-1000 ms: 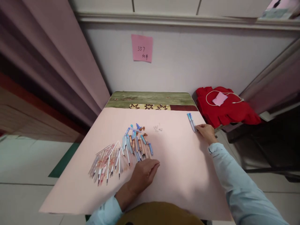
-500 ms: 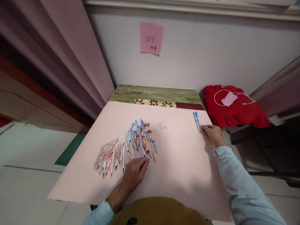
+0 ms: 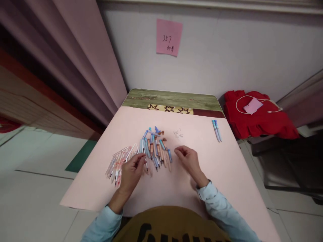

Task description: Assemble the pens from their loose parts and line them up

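Note:
My left hand is over the right side of a pile of clear pink-tinted pen barrels. Its thumb and forefinger are pinched together, and whatever is between them, if anything, cannot be made out. White pen refills lie partly hidden beneath it. My right hand hovers just right of a heap of blue and brown pen parts, fingers stretched toward it with nothing visible in them. Two assembled blue pens lie side by side at the table's far right. Tiny metallic-looking pieces are scattered beyond my right hand.
Small blue and brown caps lie at the heap's far end. The table wears a pale pink cover with a green strip behind. To the right is a red cloth with a white cable. A pink note hangs on the wall.
My right hand has let go of the two blue pens and moved left toward the heap. My left hand has moved forward and slightly left, over the refills. The view has shifted a little.

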Demonstrator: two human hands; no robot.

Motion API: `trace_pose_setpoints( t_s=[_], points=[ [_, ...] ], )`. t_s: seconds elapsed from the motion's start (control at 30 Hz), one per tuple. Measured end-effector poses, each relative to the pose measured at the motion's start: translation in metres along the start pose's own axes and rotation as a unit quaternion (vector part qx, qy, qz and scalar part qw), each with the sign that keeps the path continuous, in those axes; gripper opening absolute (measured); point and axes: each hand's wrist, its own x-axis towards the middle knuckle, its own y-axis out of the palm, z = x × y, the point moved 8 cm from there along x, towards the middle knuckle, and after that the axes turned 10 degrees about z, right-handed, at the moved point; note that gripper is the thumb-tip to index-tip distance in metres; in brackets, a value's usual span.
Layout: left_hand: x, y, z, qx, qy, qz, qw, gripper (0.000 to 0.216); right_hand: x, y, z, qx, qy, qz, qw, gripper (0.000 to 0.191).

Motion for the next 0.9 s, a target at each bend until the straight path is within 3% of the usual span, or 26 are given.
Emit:
trace_pose_setpoints(
  t_s=[0.1,0.23,0.53,0.73,0.9],
  points=[
    [-0.003,-0.008,0.009,0.003,-0.011,-0.007,1.0,0.025,-0.004,0.018,0.0,-0.088,0.009,0.043,0.995,0.02],
    [-0.011,0.0,0.016,-0.012,-0.025,0.017,0.999,0.024,-0.002,0.022,-0.002,-0.181,0.039,0.07,0.98,0.019],
    [-0.004,0.019,0.001,-0.015,-0.009,0.052,0.999,0.022,0.006,0.021,-0.006,-0.2,0.065,0.095,0.973,0.013],
    [-0.008,0.024,0.006,-0.014,-0.015,0.071,0.997,0.02,0.0,0.023,0.004,-0.276,0.073,0.07,0.956,0.015],
    [-0.009,0.033,0.008,-0.019,-0.01,0.09,0.996,0.019,0.001,0.022,0.004,-0.279,0.083,0.077,0.954,0.017]
  ],
)
